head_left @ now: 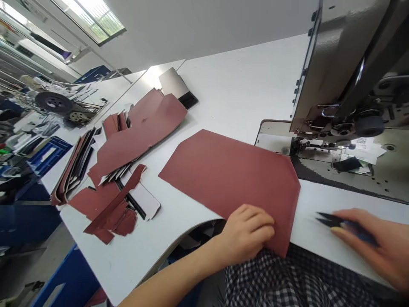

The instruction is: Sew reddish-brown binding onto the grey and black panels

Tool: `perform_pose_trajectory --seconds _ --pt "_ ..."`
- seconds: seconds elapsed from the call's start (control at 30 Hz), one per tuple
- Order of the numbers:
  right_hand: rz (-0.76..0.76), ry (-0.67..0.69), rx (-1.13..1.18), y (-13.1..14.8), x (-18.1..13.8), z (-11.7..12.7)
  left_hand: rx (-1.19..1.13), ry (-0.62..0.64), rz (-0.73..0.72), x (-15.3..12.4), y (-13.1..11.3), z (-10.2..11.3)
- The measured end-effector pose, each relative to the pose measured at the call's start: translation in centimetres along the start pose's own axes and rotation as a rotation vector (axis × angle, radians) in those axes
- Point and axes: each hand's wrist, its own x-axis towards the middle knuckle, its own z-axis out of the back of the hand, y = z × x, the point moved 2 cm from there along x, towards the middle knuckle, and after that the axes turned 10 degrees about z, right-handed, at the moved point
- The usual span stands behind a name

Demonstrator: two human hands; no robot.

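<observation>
A large reddish-brown panel, like leather or faux leather (230, 170), with cut-off corners lies flat on the white table, its near edge reaching over the checked cloth at my lap. My left hand (249, 232) has its fingers curled on that near edge, the thumb side hidden. To the right of the panel, my right hand (367, 243) is closed around dark thread snips (332, 219), slightly blurred, with blades pointing left. The snips are apart from the panel.
A sewing machine (345, 85) stands at the right, its bed (338, 162) touching the panel's far right corner. Stacked reddish-brown pieces (140, 128) and scraps (118, 213) lie at the left. A grey block-like stack (175, 85) sits behind them. The table's front edge curves inward.
</observation>
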Motion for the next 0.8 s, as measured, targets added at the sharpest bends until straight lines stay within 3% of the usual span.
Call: perform_pose_trajectory --seconds 0.1,0.2,0.33,0.8 --pt "0.134 0.063 0.135 2.1 0.7 -0.9 0.021 0.030 0.110 1.0 0.2 -0.4" --pt "0.208 0.032 0.090 3.0 1.6 -1.2 -0.071 0.017 0.060 1.6 -0.2 -0.3" --pt "0.233 0.035 0.011 3.7 2.4 -1.4 -0.177 -0.137 0.059 1.7 0.0 -0.3" --pt "0.259 0.081 -0.163 5.8 3.6 -1.0 -0.118 -0.139 0.012 2.3 0.5 -0.9"
